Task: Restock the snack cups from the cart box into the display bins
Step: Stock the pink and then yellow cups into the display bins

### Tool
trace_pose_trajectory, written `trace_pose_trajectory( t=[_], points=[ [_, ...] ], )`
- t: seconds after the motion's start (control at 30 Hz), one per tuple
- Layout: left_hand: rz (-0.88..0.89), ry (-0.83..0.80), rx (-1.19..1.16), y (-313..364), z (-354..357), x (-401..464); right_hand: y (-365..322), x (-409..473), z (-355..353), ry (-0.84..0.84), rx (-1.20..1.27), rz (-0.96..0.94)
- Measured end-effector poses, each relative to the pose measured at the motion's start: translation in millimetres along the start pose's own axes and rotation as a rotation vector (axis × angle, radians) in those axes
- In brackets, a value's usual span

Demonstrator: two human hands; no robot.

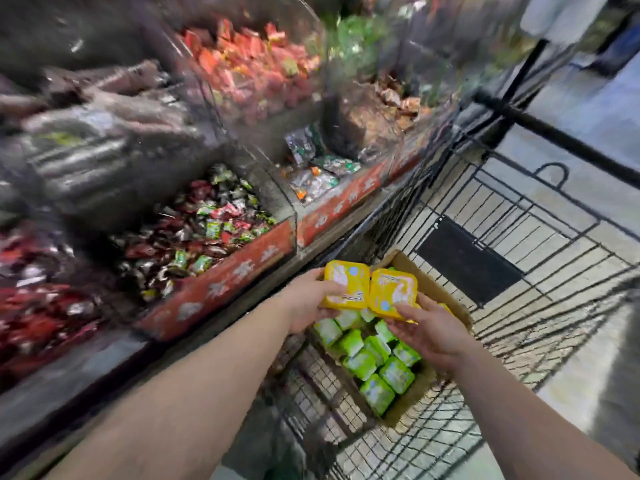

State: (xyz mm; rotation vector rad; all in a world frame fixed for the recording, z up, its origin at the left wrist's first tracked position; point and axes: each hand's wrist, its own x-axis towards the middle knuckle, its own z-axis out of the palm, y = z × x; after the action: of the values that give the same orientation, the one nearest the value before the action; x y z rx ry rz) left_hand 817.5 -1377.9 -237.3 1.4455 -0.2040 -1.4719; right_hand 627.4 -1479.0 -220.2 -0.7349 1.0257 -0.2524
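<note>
Hands held two yellow snack cups side by side above the cart box.

Left hand (308,303) gripped the left yellow cup (346,285), fingers curled round its near edge; touching it on the right was the second yellow cup (391,294), which the right hand (429,336) held with its thumb on the lid and fingers curled underneath. Far left, the display bins (221,282) with red fronts held heaps of wrapped sweets (194,237), much of it blurred. Below the two cups, the cardboard cart box (415,393) sat in the wire cart (502,237), packed with green snack cups (377,393) lying close together. More yellow showed under the right hand, too hidden to tell apart. To the right lay the pale floor (588,109).
</note>
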Motion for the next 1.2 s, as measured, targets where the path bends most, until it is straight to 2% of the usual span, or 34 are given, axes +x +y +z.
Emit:
trace_pose_trajectory(
  t=[0.1,0.2,0.37,0.53,0.77,0.97,1.2],
  points=[
    [0.098,0.052,-0.068,-6,-29,-61,5,-36,39,-0.130,-0.144,-0.052],
    [0.189,0.176,-0.150,-23,-66,-136,21,-73,89,-0.285,-0.319,-0.090],
    [0.313,0.356,-0.253,-60,-127,-260,69,-120,179,-0.423,-0.536,-0.115],
    [0.412,0.540,-0.354,-111,-196,-371,140,-160,283,-0.605,-0.611,-0.110],
    [0.505,0.750,-0.495,-182,-326,-514,259,-215,453,-0.835,-0.860,-0.106],
    [0.495,0.917,-0.541,-230,-454,-628,382,-252,587,-0.911,-0.942,-0.103],
    [0.459,1.000,-0.601,-262,-566,-693,476,-272,681,-0.881,-0.849,-0.097]
  ],
)
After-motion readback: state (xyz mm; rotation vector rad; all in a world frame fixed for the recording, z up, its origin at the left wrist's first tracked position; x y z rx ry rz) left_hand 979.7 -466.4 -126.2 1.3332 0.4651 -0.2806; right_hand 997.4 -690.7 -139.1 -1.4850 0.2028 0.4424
